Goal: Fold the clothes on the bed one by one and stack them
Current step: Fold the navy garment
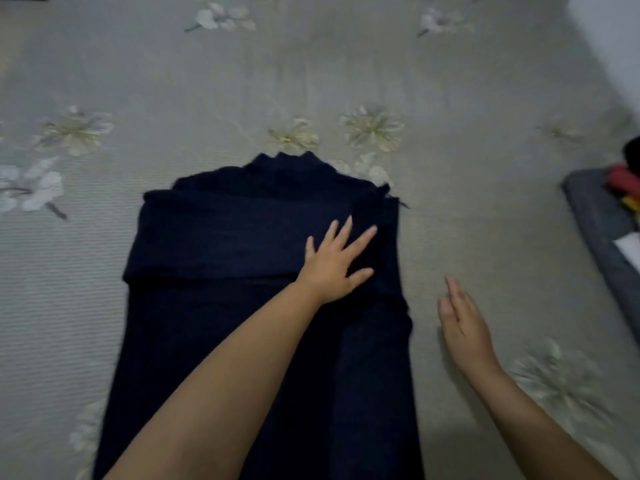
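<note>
A dark navy garment lies lengthwise on the grey flowered bedspread, its collar end pointing away from me. Both sides are folded in, and a sleeve lies crosswise over the upper part. My left hand rests flat on the garment's upper right, fingers spread, pressing the folded sleeve down. Over the bedspread just right of the garment hovers my right hand, open with fingers together, not touching the cloth.
At the right edge lies a folded dark grey item with red, black and white things on top. A white object sits at the top right corner. The bedspread stretches left and far.
</note>
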